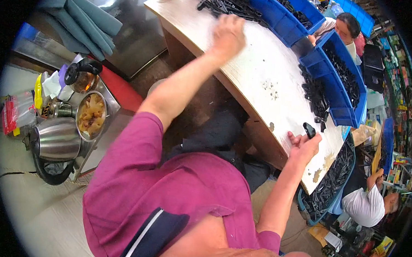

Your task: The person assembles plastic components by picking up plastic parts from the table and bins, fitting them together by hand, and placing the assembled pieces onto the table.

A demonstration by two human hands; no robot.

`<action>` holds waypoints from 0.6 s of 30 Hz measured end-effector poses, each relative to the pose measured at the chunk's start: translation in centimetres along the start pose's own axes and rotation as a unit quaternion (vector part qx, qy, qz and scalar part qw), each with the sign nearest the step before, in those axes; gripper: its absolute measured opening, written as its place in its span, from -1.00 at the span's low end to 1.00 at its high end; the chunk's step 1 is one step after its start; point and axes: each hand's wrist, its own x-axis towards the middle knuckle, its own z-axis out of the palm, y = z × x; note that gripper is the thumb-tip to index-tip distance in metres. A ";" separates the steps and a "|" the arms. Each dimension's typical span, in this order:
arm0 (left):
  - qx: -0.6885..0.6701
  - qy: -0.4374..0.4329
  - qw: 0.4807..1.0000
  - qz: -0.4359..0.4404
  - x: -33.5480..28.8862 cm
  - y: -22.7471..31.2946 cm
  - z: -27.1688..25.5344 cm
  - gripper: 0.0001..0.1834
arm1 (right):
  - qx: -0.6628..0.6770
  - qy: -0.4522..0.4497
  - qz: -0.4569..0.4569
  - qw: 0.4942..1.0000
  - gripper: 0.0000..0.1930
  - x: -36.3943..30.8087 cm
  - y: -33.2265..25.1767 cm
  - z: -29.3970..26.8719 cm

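Note:
My right hand point(301, 150) is near the table's right end, its thumb and index finger closed on a small black plastic part point(309, 130). This part is oblong, with a shiny face turned up. At the far left of the white table point(250, 61), my left hand point(229, 36) is beside a pile of black plastic parts point(227, 3). Its fingers are curled down and slightly blurred, and their tips are hidden, so what they may pinch does not show. A second heap of black parts point(314, 94) lies on the table beyond my right hand.
Blue bins point(325, 71) filled with black parts line the table's far side. A large tub point(335, 175) of black parts stands off its right end. Other people point(366, 206) sit beyond. At left are a kettle point(58, 140) and a bowl of food point(91, 114).

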 end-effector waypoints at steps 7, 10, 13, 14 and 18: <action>0.143 -0.075 0.986 0.041 3.8 -7.7 1.7 -0.90 | 0.058 0.138 -0.056 0.987 -0.63 6.4 -4.4 -4.6; 0.075 -0.098 0.990 0.070 2.8 -4.8 0.8 -0.85 | 0.088 0.241 -0.093 0.962 -0.66 9.6 -6.7 -9.1; 0.021 -0.109 0.989 0.101 2.0 -2.8 -0.1 -0.81 | 0.059 0.311 -0.085 0.945 -0.62 10.8 -7.3 -11.5; -0.018 -0.109 0.987 0.120 1.7 -1.9 -0.1 -0.79 | 0.042 0.294 -0.118 0.948 -0.63 11.3 -6.7 -12.5; -0.222 -0.093 0.970 0.037 0.0 2.1 -0.6 -0.77 | -0.049 0.144 -0.059 0.987 -0.68 10.3 -5.3 -9.1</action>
